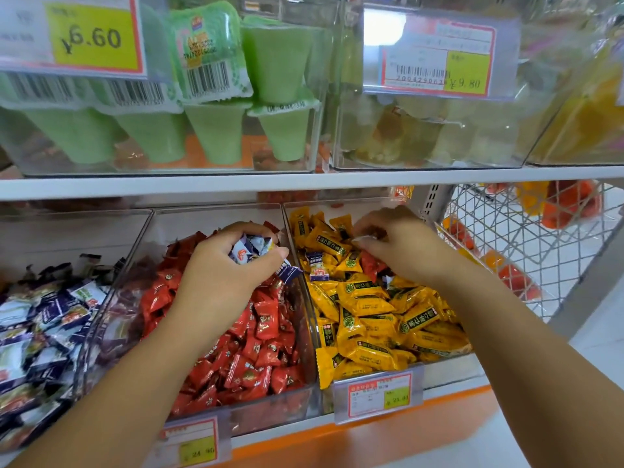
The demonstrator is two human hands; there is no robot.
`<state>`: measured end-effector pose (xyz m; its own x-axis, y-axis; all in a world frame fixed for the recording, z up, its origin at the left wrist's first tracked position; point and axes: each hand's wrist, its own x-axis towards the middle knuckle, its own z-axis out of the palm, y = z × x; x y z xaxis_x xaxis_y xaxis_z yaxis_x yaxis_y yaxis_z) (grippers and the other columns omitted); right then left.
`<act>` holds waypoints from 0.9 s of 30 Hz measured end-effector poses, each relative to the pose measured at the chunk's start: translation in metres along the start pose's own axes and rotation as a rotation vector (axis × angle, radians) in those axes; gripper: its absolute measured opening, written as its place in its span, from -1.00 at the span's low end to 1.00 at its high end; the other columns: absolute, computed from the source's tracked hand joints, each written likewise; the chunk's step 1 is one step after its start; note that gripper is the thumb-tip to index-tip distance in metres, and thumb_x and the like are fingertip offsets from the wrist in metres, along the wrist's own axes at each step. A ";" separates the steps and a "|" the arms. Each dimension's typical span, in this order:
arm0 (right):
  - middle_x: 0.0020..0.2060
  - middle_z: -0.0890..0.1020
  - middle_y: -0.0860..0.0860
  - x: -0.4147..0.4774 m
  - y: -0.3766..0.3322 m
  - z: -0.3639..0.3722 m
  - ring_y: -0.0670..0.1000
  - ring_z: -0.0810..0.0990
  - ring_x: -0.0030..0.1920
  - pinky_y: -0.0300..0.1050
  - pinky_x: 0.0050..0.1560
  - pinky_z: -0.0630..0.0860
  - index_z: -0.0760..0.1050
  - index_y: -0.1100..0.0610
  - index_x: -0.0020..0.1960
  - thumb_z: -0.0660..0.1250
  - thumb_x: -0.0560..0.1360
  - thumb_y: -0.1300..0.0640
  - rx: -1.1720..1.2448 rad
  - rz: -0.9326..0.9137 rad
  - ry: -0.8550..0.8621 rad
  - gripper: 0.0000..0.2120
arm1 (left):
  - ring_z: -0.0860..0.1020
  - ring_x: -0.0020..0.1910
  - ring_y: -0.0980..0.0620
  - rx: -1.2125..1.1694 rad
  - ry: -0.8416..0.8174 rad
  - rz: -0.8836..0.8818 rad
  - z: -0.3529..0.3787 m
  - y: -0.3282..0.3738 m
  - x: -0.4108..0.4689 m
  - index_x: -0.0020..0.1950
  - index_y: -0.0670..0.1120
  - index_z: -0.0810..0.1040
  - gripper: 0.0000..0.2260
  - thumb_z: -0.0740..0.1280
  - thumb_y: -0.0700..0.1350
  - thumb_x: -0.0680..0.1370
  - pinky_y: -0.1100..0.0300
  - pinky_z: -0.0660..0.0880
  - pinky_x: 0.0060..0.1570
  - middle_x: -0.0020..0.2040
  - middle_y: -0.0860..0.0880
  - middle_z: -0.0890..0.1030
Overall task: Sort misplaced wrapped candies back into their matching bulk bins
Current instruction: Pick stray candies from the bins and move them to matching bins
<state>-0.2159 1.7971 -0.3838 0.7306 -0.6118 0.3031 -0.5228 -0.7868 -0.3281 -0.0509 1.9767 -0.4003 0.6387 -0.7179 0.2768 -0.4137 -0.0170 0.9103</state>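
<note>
**Desk:** Item one, left hand?

**Operator:** Left hand (233,268): I log it over the back of the red bin (270,412). Fingers and thumb are curled round a clutch of blue-and-white candies (251,249). One wrapper pokes out below the thumb, over the divider.

**Desk:** Item two, right hand?

**Operator:** Right hand (400,246): over the rear of the yellow bin (449,368), fingers bent down, tips on the yellow candies (371,319). Something dark sits at the fingertips. I cannot tell whether it is pinched or only touched.

**Desk:** Misplaced stock?

**Operator:** One stray blue-and-white candy (317,267) lies on the yellow pile between the two hands, just beside the left thumb, touched by neither. One stray red candy (369,263) lies among the yellow ones, just below the right palm.

**Desk:** Matching bins?

**Operator:** The blue-and-white bin (67,231) is at far left, next to the red bin. Red candies (256,332) fill the middle one.

**Desk:** Sundries?

**Operator:** A price tag (378,395) on the yellow bin's front, green jelly cups (216,130) on the shelf above, and a wire basket (526,238) to the right.
</note>
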 end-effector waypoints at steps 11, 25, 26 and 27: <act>0.27 0.47 0.01 -0.001 -0.044 0.034 0.11 0.28 0.35 0.06 0.29 0.26 0.36 -0.13 0.39 0.22 0.56 -0.15 -0.380 -0.087 -0.231 -0.59 | 0.52 -0.36 0.29 -0.031 0.010 0.023 -0.006 0.002 -0.002 -0.13 0.04 0.62 -0.92 0.49 -0.07 0.43 0.50 0.38 -0.37 -0.30 0.14 0.61; -0.06 0.47 -0.15 -0.036 -0.004 -0.049 -0.12 0.53 -0.26 -0.32 -0.44 0.39 0.36 -0.09 0.20 0.31 0.56 0.07 0.016 0.215 -0.143 -0.75 | 0.45 -0.47 0.27 -0.062 -0.042 0.044 0.003 0.009 -0.007 -0.13 0.00 0.61 -0.92 0.48 -0.10 0.44 0.52 0.31 -0.47 -0.33 0.29 0.57; -0.04 0.47 -0.14 -0.038 -0.003 -0.045 -0.13 0.52 -0.24 -0.35 -0.43 0.34 0.38 -0.07 0.21 0.32 0.56 0.10 0.011 0.205 -0.157 -0.74 | 0.44 -0.49 0.27 -0.061 -0.045 0.046 0.004 0.010 -0.008 -0.12 0.00 0.61 -0.92 0.48 -0.09 0.44 0.52 0.30 -0.48 -0.34 0.29 0.56; -0.01 0.48 -0.12 -0.040 -0.004 -0.041 -0.11 0.52 -0.20 -0.33 -0.36 0.31 0.39 -0.05 0.22 0.32 0.55 0.11 -0.013 0.195 -0.174 -0.73 | 0.44 -0.48 0.28 -0.060 -0.045 0.050 0.005 0.011 -0.008 -0.12 0.01 0.61 -0.91 0.48 -0.08 0.44 0.52 0.30 -0.48 -0.34 0.27 0.56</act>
<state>-0.2608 1.8210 -0.3578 0.6793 -0.7299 0.0761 -0.6661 -0.6568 -0.3535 -0.0638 1.9788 -0.3944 0.5880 -0.7473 0.3094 -0.4040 0.0600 0.9128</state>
